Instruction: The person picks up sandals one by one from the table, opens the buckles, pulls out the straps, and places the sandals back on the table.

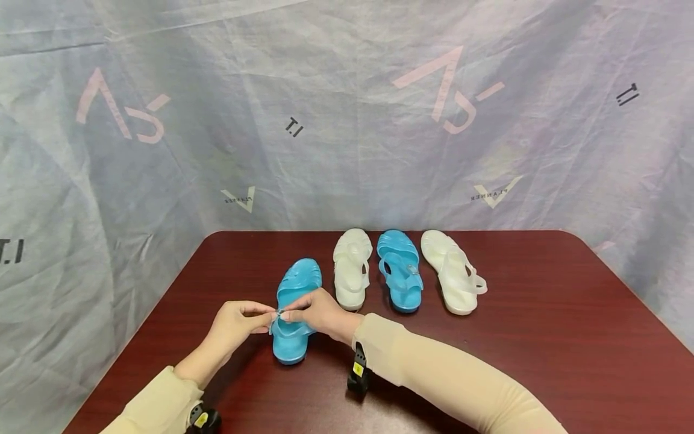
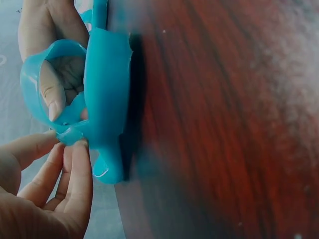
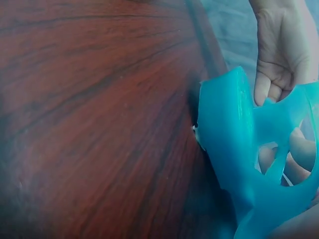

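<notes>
A blue jelly sandal (image 1: 300, 276) lies on the table at centre-left, toe pointing to the back. From its left side my left hand (image 1: 232, 324) pinches the ankle strap near the buckle with thumb and fingers. My right hand (image 1: 321, 310) reaches across the sandal and pinches the strap at the same spot, the fingertips of both hands almost meeting. In the left wrist view the strap (image 2: 31, 87) arches up from the heel. The right wrist view shows the sandal's sole edge (image 3: 219, 119) on the table. Fingertips largely cover the buckle.
Behind and to the right stand a white sandal (image 1: 351, 265), another blue sandal (image 1: 398, 271) and a second white sandal (image 1: 452, 274) in a row. The dark red table (image 1: 531, 337) ends at a hanging grey cloth (image 1: 347, 120).
</notes>
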Motion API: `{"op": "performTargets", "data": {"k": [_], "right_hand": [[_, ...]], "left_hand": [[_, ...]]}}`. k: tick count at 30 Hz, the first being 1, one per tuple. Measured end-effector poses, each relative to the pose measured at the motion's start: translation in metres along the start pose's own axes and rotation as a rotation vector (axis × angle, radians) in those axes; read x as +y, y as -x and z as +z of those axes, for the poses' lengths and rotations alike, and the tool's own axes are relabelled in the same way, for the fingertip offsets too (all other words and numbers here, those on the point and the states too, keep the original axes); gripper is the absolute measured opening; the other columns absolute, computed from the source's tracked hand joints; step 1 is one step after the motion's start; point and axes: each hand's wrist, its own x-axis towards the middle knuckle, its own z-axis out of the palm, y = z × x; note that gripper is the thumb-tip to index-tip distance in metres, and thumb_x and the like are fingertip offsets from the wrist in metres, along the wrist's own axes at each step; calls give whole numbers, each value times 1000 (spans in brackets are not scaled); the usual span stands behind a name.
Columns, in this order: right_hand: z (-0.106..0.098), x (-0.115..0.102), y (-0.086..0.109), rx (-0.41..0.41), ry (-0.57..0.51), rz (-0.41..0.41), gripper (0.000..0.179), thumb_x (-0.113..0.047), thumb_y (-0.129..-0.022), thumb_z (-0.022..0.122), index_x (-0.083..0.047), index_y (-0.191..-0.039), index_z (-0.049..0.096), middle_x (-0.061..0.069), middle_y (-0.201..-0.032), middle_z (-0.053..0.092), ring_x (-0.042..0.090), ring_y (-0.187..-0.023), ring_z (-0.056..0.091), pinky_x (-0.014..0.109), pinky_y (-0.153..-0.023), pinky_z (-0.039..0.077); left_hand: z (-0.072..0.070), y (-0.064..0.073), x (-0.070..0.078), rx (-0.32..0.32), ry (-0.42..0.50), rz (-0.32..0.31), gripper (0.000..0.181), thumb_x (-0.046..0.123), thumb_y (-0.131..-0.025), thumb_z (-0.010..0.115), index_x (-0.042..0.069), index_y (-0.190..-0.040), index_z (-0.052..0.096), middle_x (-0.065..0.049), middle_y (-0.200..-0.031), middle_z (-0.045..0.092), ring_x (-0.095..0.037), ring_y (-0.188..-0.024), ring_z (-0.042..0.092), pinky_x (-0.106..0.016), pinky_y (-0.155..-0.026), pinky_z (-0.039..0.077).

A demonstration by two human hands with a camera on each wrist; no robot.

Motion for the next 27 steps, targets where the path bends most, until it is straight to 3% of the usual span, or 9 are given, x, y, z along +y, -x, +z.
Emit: {"op": "performTargets", "data": {"k": [7,14,20,27], "right_hand": [[2,-1,0,-2,42,-20,18,-27,-88,72,-15,-100,78,-3,-104,70,7,-94,59,22,-70,52],[4,-1,0,0,37,-3,17,-28,-90,69,-16,-99,77,-4,-103,70,6,-92,59,21,-69,51],[4,0,0,3,34,9,17,-28,-90,69,-17,-99,78,-4,-104,71,7,-93,60,22,-71,52],[-1,0,0,-32,19,-29,18,-25,-89,71,-13,-101,78,1,-104,72,10,-96,61,25,-76,53]], "left_hand": [[0,4,-2,6,23,-40,30,14,-87,72,-8,-108,70,-17,-105,71,-20,-78,73,-37,-76,60],[-2,11,-6,-44,101,-96,30,8,-88,70,-13,-109,67,-16,-98,73,-21,-80,72,-37,-76,60],[-3,8,-7,-61,119,-90,30,9,-85,73,-13,-106,68,-14,-92,73,-21,-78,72,-38,-76,60],[-2,4,-4,-52,69,-34,25,8,-85,71,-10,-102,70,-13,-91,73,-19,-77,72,-37,-76,60]]}}
